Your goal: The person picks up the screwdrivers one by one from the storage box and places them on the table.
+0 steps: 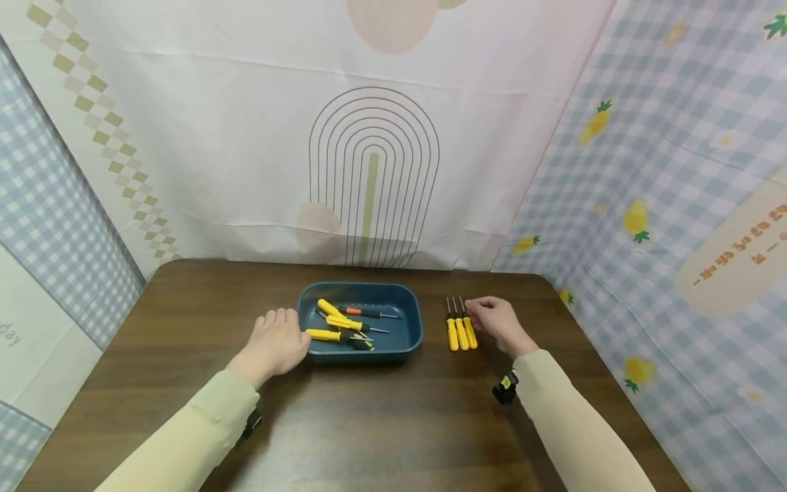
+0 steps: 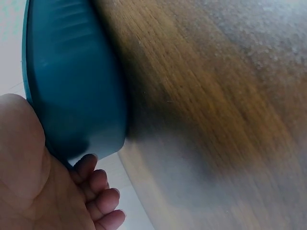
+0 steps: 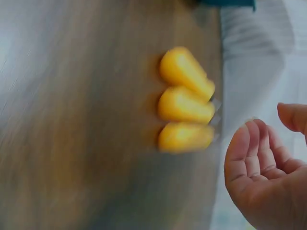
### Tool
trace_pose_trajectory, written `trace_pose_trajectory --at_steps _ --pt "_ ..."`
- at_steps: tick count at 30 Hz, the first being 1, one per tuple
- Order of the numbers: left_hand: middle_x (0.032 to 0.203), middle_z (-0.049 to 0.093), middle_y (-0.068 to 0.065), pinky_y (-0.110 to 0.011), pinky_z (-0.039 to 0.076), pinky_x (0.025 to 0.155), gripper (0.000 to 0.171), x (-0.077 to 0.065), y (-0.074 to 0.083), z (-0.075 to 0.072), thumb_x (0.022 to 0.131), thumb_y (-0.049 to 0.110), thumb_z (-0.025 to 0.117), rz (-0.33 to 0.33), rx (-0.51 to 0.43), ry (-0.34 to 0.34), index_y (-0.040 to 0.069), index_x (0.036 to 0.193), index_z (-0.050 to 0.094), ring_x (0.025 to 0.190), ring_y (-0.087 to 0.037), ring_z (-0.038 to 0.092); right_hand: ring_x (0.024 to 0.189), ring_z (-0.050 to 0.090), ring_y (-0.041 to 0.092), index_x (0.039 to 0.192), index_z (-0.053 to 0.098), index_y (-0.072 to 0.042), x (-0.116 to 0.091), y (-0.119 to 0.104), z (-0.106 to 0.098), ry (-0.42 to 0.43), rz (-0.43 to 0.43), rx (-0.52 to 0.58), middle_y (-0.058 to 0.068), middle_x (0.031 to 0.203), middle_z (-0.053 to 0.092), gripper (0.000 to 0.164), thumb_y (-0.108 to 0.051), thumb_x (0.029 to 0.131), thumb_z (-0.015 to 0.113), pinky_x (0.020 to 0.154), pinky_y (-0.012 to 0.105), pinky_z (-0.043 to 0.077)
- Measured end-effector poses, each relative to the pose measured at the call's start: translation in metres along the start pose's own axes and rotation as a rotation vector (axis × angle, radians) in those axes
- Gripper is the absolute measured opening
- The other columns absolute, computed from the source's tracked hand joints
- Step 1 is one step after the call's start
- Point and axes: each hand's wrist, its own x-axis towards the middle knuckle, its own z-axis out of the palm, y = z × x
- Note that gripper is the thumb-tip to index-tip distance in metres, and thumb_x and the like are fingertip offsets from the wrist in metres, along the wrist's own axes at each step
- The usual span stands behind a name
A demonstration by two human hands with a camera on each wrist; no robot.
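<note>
A blue plastic bin (image 1: 369, 357) holds several screwdrivers, mostly yellow-handled (image 1: 347, 323), plus one with a black and orange handle (image 1: 363, 311). At its left end, my left hand (image 1: 275, 342) grips the rim, thumb at the edge and fingers curled at the bin's corner; the left wrist view shows the bin's wall (image 2: 79, 81) against the palm. To the right, three yellow screwdrivers (image 1: 462, 333) lie side by side on the table, shafts pointing away. My right hand (image 1: 496, 322) hovers beside the rightmost one, thumb apart from gently bent fingers, holding nothing.
The brown wooden table (image 1: 369, 424) carries the bin near its back edge. Behind it hangs a white patterned curtain (image 1: 246, 137), and a blue checked cloth (image 1: 676, 171) drapes along the right side. Each wrist wears a small black camera (image 1: 505, 388).
</note>
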Motion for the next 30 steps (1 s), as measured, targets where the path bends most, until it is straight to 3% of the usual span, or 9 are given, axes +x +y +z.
trace_pose_trajectory --at_steps 5,8,11,15,20,30 --pt "0.096 0.045 -0.015 -0.051 0.033 0.084 0.042 0.000 0.000 0.000 0.094 0.031 0.044 -0.003 0.001 -0.004 -0.008 0.110 0.047 0.092 -0.034 0.041 0.104 0.058 0.035 0.123 0.058 0.000 -0.010 -0.033 0.023 -0.074 -0.107 0.033 0.024 0.119 0.058 0.045 -0.035 0.094 0.062 0.090 0.045 0.048" --pt "0.096 0.045 -0.016 -0.050 0.033 0.083 0.042 0.001 0.000 0.001 0.094 0.031 0.044 -0.006 0.004 -0.001 -0.007 0.110 0.047 0.091 -0.034 0.041 0.098 0.062 0.030 0.121 0.058 0.001 -0.022 -0.058 0.036 -0.136 -0.147 0.059 0.019 0.114 0.062 0.041 -0.030 0.094 0.063 0.087 0.042 0.050" --pt "0.096 0.045 -0.016 -0.050 0.033 0.083 0.041 0.001 0.000 0.002 0.094 0.031 0.044 -0.006 0.003 0.000 -0.007 0.109 0.047 0.091 -0.033 0.041 0.097 0.064 0.031 0.118 0.059 0.000 -0.024 -0.069 0.053 -0.184 -0.204 0.092 0.020 0.113 0.063 0.036 -0.027 0.094 0.063 0.087 0.043 0.050" --pt "0.095 0.045 -0.015 -0.050 0.033 0.083 0.040 0.001 -0.001 0.001 0.094 0.031 0.044 -0.012 0.000 -0.004 -0.006 0.108 0.047 0.090 -0.033 0.041 0.103 0.062 0.034 0.115 0.062 -0.007 -0.015 -0.072 0.079 -0.213 -0.268 0.100 0.018 0.115 0.063 0.033 -0.031 0.093 0.065 0.086 0.043 0.051" --pt "0.093 0.044 -0.014 -0.050 0.034 0.081 0.039 0.000 -0.002 0.000 0.093 0.031 0.045 -0.015 -0.005 -0.006 -0.006 0.106 0.047 0.088 -0.032 0.041 0.108 0.059 0.038 0.115 0.064 -0.011 -0.013 -0.081 0.107 -0.283 -0.279 0.093 0.010 0.113 0.064 0.035 -0.035 0.090 0.067 0.088 0.045 0.049" --pt "0.094 0.045 -0.015 -0.049 0.034 0.083 0.038 0.000 0.001 0.001 0.093 0.030 0.044 -0.009 -0.004 0.005 -0.006 0.106 0.047 0.090 -0.033 0.041 0.107 0.059 0.038 0.118 0.063 -0.005 -0.019 -0.085 0.146 -0.362 -0.287 0.000 0.007 0.108 0.064 0.039 -0.030 0.089 0.070 0.090 0.049 0.047"
